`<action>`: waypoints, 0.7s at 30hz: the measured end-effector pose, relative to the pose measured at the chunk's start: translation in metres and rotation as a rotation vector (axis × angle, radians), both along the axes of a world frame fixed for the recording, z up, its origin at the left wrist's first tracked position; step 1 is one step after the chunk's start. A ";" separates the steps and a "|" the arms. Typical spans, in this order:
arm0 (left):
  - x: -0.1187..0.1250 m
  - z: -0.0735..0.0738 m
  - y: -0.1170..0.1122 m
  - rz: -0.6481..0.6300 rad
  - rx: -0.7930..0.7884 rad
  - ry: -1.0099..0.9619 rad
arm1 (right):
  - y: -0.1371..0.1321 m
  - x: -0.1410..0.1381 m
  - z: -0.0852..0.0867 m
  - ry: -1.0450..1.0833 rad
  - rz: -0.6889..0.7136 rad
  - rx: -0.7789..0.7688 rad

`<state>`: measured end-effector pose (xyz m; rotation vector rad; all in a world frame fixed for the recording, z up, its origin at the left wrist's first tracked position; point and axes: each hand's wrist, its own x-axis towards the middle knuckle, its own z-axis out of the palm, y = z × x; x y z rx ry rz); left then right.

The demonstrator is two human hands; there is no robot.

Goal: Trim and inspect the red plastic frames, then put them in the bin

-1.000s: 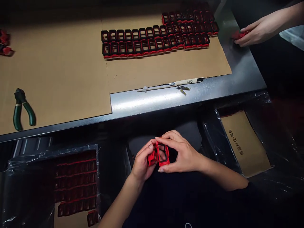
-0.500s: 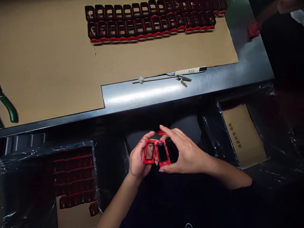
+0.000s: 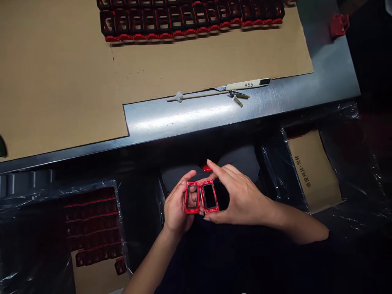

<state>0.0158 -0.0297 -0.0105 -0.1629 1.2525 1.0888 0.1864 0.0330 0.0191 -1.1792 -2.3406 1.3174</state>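
Low in front of my body, my left hand grips a red rectangular frame with a black inner rim, its fingers partly hidden behind it. My right hand holds a similar red frame between thumb and fingers, with a dark opening in it. The two frames touch along their inner edges at a slight angle. Whether they are joined as one part, I cannot tell. A small red piece shows behind my right fingertips, mostly hidden.
Rows of red-and-black frames stand on cardboard. A craft knife, a stick and small metal bits lie along the metal table edge. A red part sits far right. Plastic-lined bins flank me.
The view has shifted, so the table's things appear higher. A blurred arm at the upper right has mostly gone from view, away from the red part. My hands keep nearly the same hold.
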 end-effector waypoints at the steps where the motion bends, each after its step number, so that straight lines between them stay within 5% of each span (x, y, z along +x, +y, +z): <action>1: 0.000 0.000 0.000 0.006 -0.005 0.003 | 0.000 0.000 0.001 -0.001 0.005 -0.005; 21: 0.002 0.000 -0.003 0.016 0.037 0.068 | 0.000 -0.001 0.000 -0.017 0.032 0.050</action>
